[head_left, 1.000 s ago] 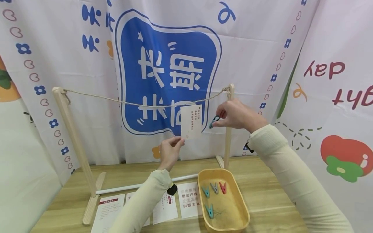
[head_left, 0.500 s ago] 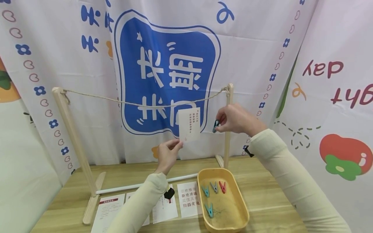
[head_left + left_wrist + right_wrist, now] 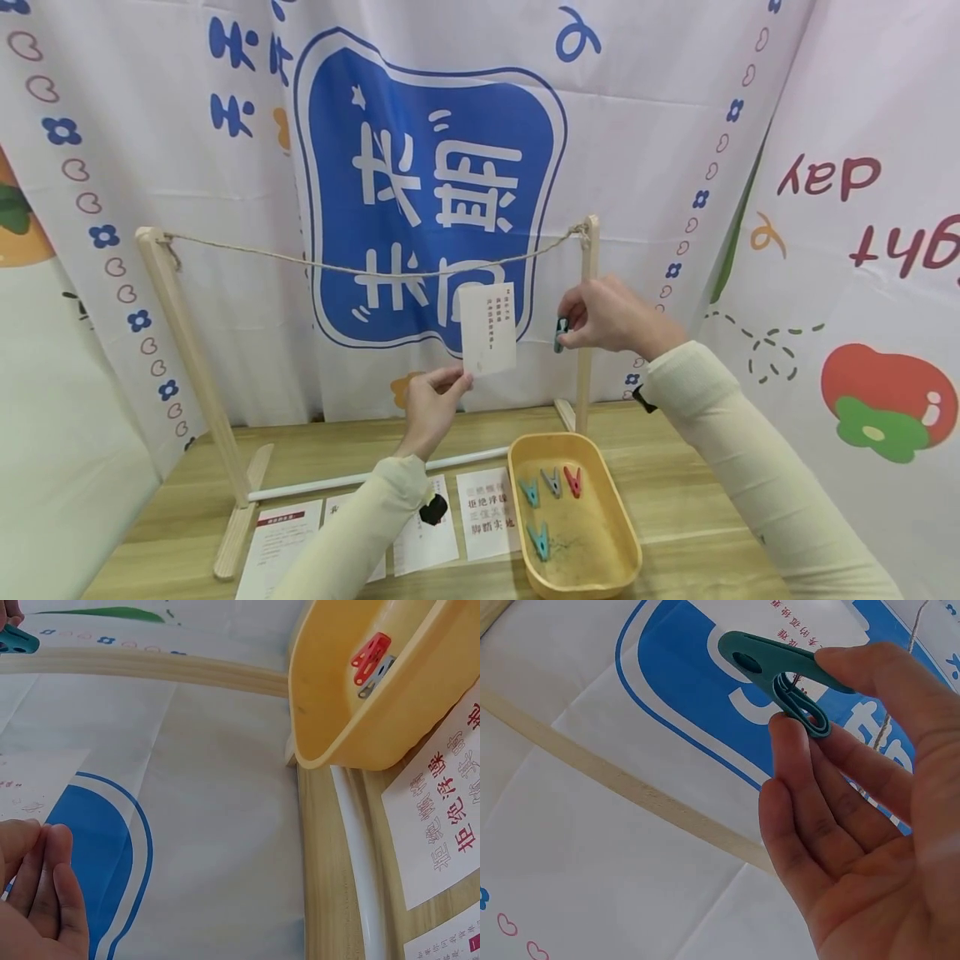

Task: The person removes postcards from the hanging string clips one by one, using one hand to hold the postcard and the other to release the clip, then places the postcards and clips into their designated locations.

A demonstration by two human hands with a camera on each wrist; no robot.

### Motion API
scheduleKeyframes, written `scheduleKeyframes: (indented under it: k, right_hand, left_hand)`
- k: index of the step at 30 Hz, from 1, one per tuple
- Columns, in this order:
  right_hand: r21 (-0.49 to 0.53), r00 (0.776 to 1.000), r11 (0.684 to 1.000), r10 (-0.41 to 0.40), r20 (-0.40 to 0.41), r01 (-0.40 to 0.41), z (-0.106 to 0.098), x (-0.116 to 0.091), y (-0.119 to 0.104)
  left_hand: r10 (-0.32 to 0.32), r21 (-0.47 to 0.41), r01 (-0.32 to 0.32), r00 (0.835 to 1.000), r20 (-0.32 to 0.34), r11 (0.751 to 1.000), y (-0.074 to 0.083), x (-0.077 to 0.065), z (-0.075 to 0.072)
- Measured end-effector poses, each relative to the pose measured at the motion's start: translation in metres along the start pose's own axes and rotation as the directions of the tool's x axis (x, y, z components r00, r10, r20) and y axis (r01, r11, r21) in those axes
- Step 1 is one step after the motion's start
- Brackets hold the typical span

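Note:
My left hand [image 3: 432,408] pinches the lower left corner of a white card [image 3: 489,329] printed with small red characters. The card stands upright just below the sagging twine [image 3: 337,268], apart from it. To the right, my right hand [image 3: 611,317] holds a teal clothespin [image 3: 561,333] between thumb and fingers, level with the card and near the right post. In the right wrist view the clothespin [image 3: 780,675] is pinched by the thumb and fingertips. The left wrist view shows the left fingertips [image 3: 56,840] on the card's corner [image 3: 45,780].
Wooden posts [image 3: 195,358] at both sides carry the twine, joined low down by a white rod [image 3: 315,486]. A yellow tray [image 3: 630,533] on the table holds several clothespins [image 3: 573,482]. Printed cards [image 3: 487,512] lie left of it. A printed cloth [image 3: 637,150] hangs behind.
The card and left hand have come down slightly, widening the space under the twine. My right hand has also lowered a little and turned the clothespin more upright.

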State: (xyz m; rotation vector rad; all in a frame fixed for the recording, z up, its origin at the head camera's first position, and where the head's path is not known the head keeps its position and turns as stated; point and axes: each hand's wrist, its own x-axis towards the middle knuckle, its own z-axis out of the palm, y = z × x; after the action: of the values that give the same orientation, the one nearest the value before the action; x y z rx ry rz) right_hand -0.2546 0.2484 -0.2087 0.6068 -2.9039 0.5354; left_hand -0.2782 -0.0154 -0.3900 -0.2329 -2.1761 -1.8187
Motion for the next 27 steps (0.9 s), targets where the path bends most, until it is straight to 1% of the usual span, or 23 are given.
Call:
scheduleKeyframes:
  k: [7, 14, 22, 27]
  right_hand:
    - [-0.009, 0.999, 1.0, -0.03, -0.018, 0.03, 0.007, -0.003, 0.005]
    - [-0.005, 0.999, 0.999, -0.04, -0.007, 0.04, 0.014, -0.003, 0.007]
    - [-0.014, 0.999, 0.999, -0.044, -0.003, 0.044, 0.02, -0.003, 0.007]
    - [-0.008, 0.998, 0.998, -0.055, 0.004, 0.055, 0.025, -0.005, 0.006]
  left_hand:
    - [-0.024, -0.046, 0.025, 0.999, 0.032, 0.999, -0.003, -0.008, -0.002]
    - [-0.043, -0.07, 0.045, 0.998, 0.034, 0.997, -0.002, -0.011, -0.001]
    - [-0.054, -0.104, 0.059, 0.997, 0.048, 0.993, -0.001, -0.016, -0.006]
    - [-0.061, -0.121, 0.065, 0.998, 0.035, 0.991, -0.002, -0.021, -0.008]
